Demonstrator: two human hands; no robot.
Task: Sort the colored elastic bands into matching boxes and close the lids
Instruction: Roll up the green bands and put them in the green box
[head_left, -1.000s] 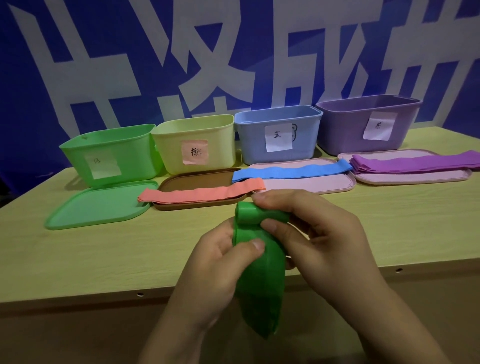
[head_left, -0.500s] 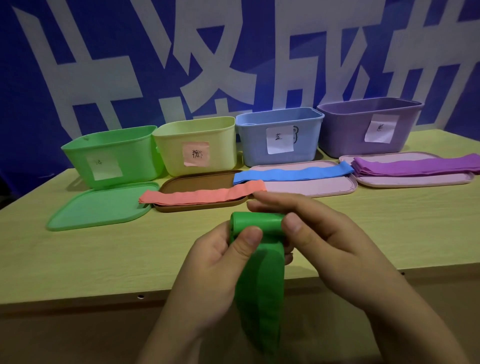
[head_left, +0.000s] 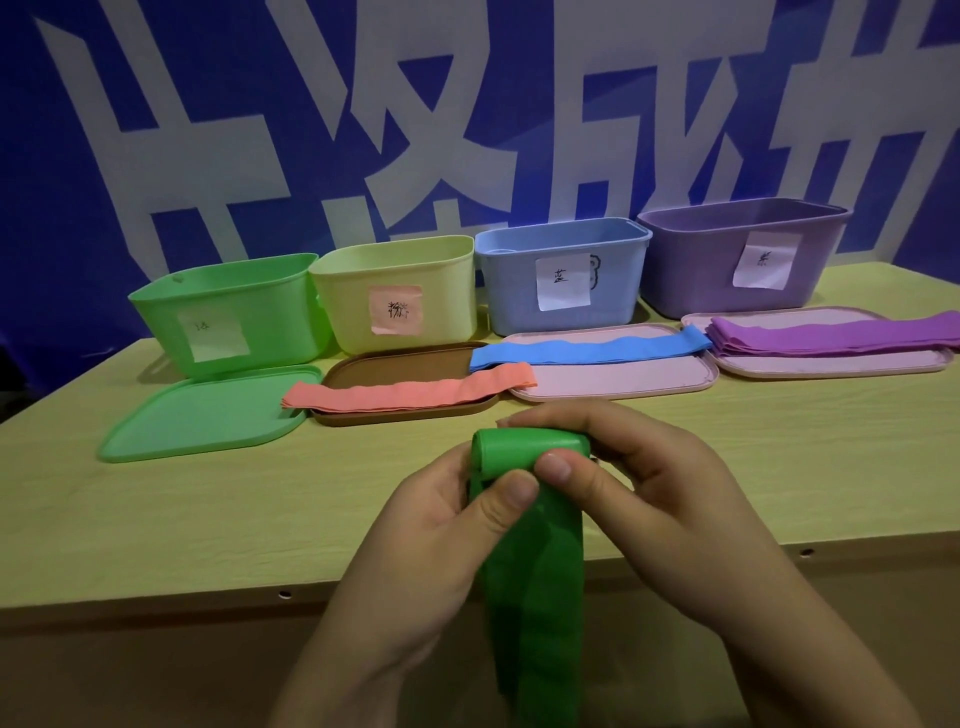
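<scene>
I see my left hand (head_left: 431, 525) pinching the rolled top of the green elastic band (head_left: 530, 545) with thumb curled over it, above the table's (head_left: 156, 519) near edge in front of the boxes, the band's tail hanging down, while my right hand (head_left: 649, 499) grips the roll's other end.

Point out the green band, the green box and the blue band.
green band (head_left: 530, 457), head view, on its rolled top.
green box (head_left: 270, 296), head view, on its front wall.
blue band (head_left: 587, 351), head view, mid-length.

Green band (head_left: 535, 571), green box (head_left: 228, 312)
</scene>
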